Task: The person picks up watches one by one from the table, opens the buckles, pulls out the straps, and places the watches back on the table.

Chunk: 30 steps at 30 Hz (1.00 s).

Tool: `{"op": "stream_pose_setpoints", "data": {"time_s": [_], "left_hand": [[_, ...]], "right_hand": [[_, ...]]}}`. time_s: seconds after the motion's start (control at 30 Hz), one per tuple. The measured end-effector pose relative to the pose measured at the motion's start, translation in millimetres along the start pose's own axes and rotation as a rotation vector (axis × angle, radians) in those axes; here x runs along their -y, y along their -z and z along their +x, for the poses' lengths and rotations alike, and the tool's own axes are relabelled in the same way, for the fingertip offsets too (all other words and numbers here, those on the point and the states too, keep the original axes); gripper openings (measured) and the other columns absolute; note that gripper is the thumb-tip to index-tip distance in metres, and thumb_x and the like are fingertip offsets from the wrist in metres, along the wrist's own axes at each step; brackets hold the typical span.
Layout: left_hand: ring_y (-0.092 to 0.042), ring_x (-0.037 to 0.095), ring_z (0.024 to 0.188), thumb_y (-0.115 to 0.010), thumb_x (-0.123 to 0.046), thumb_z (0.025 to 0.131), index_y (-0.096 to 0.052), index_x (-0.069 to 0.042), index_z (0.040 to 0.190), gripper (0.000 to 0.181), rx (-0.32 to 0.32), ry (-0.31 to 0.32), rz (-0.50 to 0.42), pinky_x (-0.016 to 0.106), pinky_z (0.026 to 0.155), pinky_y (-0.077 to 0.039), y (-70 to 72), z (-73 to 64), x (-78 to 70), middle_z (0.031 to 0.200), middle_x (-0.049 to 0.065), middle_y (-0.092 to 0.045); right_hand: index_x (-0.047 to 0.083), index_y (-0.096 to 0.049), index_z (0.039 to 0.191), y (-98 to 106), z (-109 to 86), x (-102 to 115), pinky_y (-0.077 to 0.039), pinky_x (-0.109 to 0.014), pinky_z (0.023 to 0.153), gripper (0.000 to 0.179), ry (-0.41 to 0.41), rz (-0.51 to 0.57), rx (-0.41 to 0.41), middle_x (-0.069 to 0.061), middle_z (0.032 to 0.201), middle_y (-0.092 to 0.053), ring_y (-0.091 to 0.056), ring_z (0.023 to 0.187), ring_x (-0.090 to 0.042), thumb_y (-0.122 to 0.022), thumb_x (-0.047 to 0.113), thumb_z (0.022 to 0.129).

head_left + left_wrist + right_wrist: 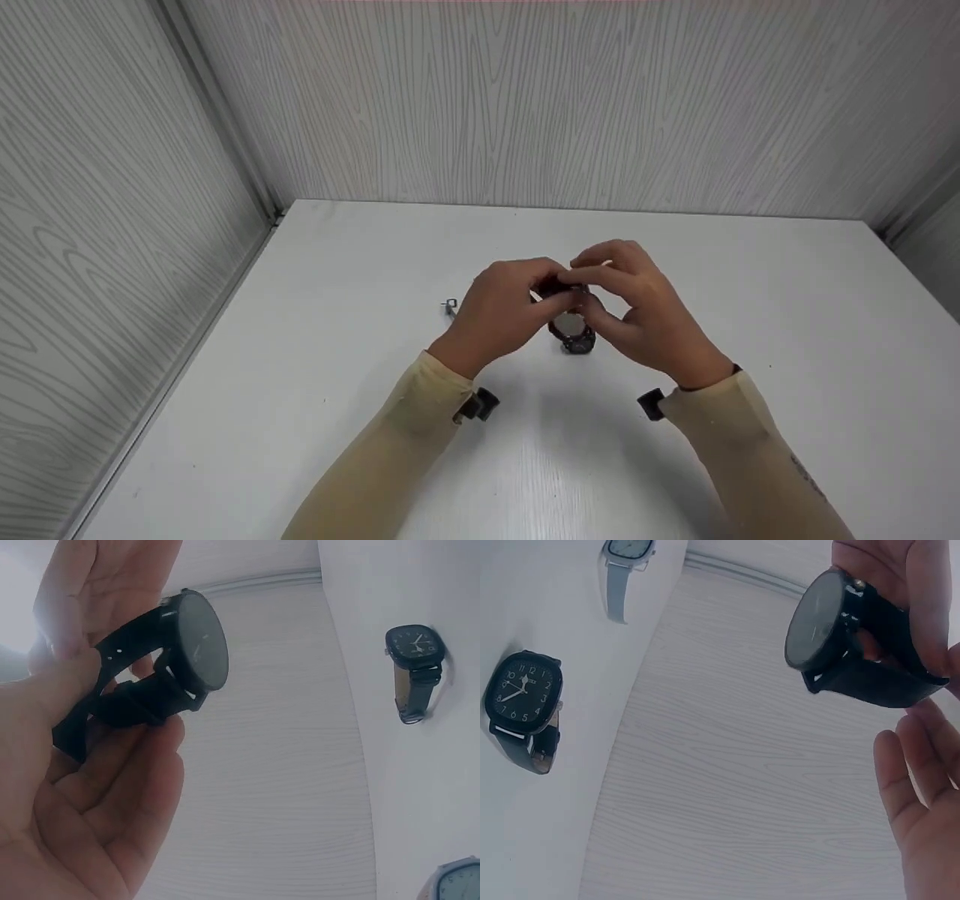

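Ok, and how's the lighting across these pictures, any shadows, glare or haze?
Head view: soft shadows on the white table, plus a pale sheen near the bottom edge; left wrist view: cool haze, bright glare at the left edge, and the held watch with a dim grey dial; right wrist view: similar haze, yet numerals on the square black watch stay readable.

Held watch: between the hands, above the tabletop | left watch: on tabletop, left of both hands | right watch: on tabletop, right of left watch, before it | back wall: behind tabletop
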<state>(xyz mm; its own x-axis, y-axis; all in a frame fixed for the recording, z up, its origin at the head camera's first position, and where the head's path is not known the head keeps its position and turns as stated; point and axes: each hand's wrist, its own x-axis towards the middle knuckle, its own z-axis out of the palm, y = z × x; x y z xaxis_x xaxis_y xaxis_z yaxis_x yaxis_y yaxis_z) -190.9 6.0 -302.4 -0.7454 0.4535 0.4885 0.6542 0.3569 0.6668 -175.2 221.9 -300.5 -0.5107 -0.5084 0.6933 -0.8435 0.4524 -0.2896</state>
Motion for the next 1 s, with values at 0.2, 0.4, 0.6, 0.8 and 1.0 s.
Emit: {"op": "stream_pose_setpoints", "data": {"time_s": [0.2, 0.4, 0.6, 0.8, 1.0], "left_hand": [[-0.068, 0.0, 0.084, -0.078, -0.031, 0.099, -0.079, -0.012, 0.108, 0.021, -0.06, 0.001, -0.026, 0.026, 0.077, -0.056, 2.7, 0.7, -0.4, 0.095, -0.009, -0.077], [-0.067, 0.002, 0.083, -0.078, -0.036, 0.099, -0.077, -0.011, 0.108, 0.027, -0.071, 0.0, -0.058, 0.027, 0.074, -0.055, 6.5, 1.5, -0.9, 0.096, -0.007, -0.075], [-0.064, 0.007, 0.092, -0.07, -0.029, 0.105, -0.072, -0.009, 0.121, 0.025, 0.028, -0.021, -0.132, 0.031, 0.079, -0.057, 10.1, 1.3, 2.6, 0.103, -0.004, -0.07], [-0.065, 0.011, 0.102, -0.07, -0.03, 0.105, -0.067, -0.011, 0.13, 0.031, 0.118, 0.061, -0.247, 0.036, 0.088, -0.056, 11.5, 1.2, 6.3, 0.112, -0.004, -0.07], [-0.068, 0.012, 0.095, -0.077, -0.035, 0.1, -0.073, -0.012, 0.118, 0.029, 0.035, 0.093, -0.211, 0.034, 0.085, -0.055, 14.9, 1.3, 5.9, 0.102, -0.006, -0.074]], "right_hand": [[0.006, -0.067, 0.137, 1, 0.9, -2, -0.05, -0.033, 0.092, 0.049, -0.055, -0.041, 0.001, -0.008, 0.119, -0.066, -0.06, 0.11, -0.022, -0.068, -0.011, 0.091], [0.001, -0.068, 0.111, 1, 3.3, -3, -0.054, -0.028, 0.081, 0.025, -0.067, -0.007, -0.114, -0.007, 0.106, -0.072, -0.067, 0.093, -0.02, -0.071, -0.014, 0.091], [0.002, -0.067, 0.108, 1, 3.1, -2, -0.054, -0.023, 0.075, 0.024, -0.082, 0.045, -0.13, -0.004, 0.104, -0.071, -0.066, 0.089, -0.016, -0.071, -0.014, 0.09], [0.001, -0.067, 0.106, 2, 3.0, -3, -0.054, -0.023, 0.076, 0.022, -0.084, 0.092, -0.143, -0.005, 0.102, -0.07, -0.066, 0.09, -0.016, -0.07, -0.015, 0.091], [0.002, -0.067, 0.108, 2, 2.7, -3, -0.055, -0.025, 0.079, 0.021, -0.134, 0.089, -0.099, -0.004, 0.104, -0.071, -0.067, 0.092, -0.017, -0.071, -0.012, 0.092]]}}
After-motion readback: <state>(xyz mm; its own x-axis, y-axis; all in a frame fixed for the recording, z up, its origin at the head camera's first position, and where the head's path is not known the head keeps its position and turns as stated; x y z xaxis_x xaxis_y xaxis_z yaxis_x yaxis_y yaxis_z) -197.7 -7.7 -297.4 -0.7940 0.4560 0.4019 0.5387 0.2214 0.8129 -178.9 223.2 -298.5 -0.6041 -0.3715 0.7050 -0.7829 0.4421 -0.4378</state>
